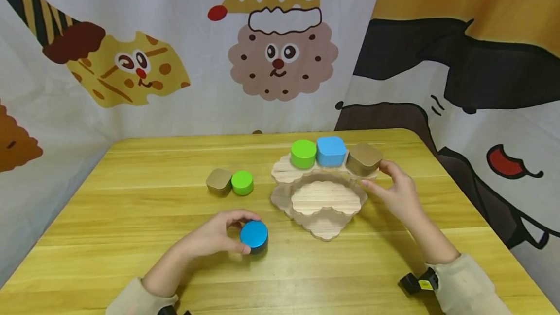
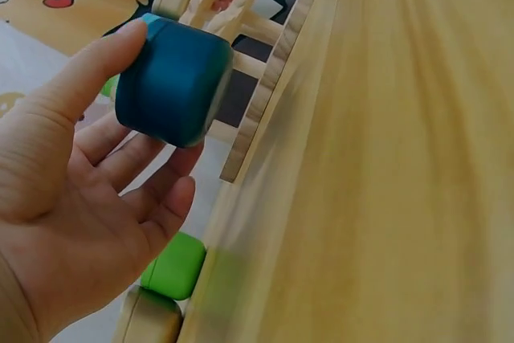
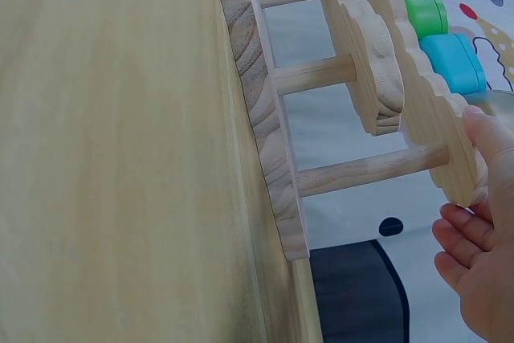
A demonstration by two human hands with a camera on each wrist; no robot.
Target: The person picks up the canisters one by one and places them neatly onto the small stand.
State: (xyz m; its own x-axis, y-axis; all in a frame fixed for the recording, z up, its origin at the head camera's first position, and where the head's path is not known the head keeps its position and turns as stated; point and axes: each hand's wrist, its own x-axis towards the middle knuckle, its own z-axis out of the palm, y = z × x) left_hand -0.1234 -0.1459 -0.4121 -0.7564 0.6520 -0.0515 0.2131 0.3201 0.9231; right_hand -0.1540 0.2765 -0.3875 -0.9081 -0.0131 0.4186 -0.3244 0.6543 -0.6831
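My left hand (image 1: 212, 235) pinches a round blue tin (image 1: 253, 235) between thumb and fingers, just in front of the wooden stand; in the left wrist view the tin (image 2: 173, 82) is tilted. My right hand (image 1: 399, 193) grips the right end of the tiered wooden stand's top shelf (image 1: 286, 171), beside a gold tin (image 1: 364, 159). On that shelf a round green tin (image 1: 303, 153) and a squarish blue tin (image 1: 331, 151) stand left of the gold one. The lower scalloped shelf (image 1: 325, 198) carries nothing. In the right wrist view, dowels join the shelves to the base (image 3: 261, 110).
Left of the stand, a squarish gold tin (image 1: 218, 181) and a small green tin (image 1: 242, 182) sit side by side on the wooden table (image 1: 131, 208). Behind the table hangs a curtain (image 1: 201, 111) printed with cartoon figures.
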